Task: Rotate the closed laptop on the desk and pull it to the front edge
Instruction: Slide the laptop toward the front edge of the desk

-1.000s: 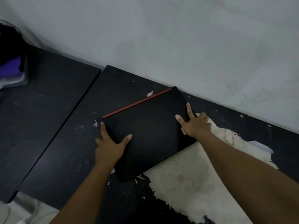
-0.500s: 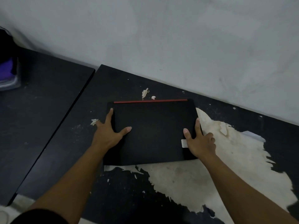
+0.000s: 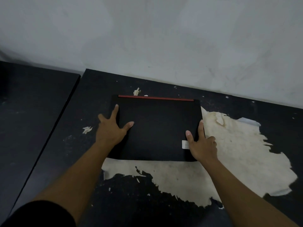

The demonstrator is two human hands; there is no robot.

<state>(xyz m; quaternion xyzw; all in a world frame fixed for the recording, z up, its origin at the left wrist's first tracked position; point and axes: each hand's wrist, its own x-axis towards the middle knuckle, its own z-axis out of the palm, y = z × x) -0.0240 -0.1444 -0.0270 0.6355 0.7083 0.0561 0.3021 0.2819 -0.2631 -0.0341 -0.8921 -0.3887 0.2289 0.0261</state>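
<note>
A closed black laptop (image 3: 157, 128) with a red strip along its far edge lies flat on the black desk (image 3: 85, 161), its long sides roughly parallel to the wall. My left hand (image 3: 111, 128) grips its left edge, thumb on the lid and fingers along the side. My right hand (image 3: 200, 145) holds the right edge near the front corner, thumb on the lid beside a small white sticker (image 3: 185, 144).
A large patch of peeled, cream-coloured surface (image 3: 229, 153) spreads under and to the right of the laptop. A second black desk (image 3: 32, 112) adjoins on the left across a narrow seam. A grey wall (image 3: 164, 38) stands close behind the laptop.
The laptop has turned from a diagonal lie to square with the wall, both hands staying on its side edges. In the last half second it barely moved.
</note>
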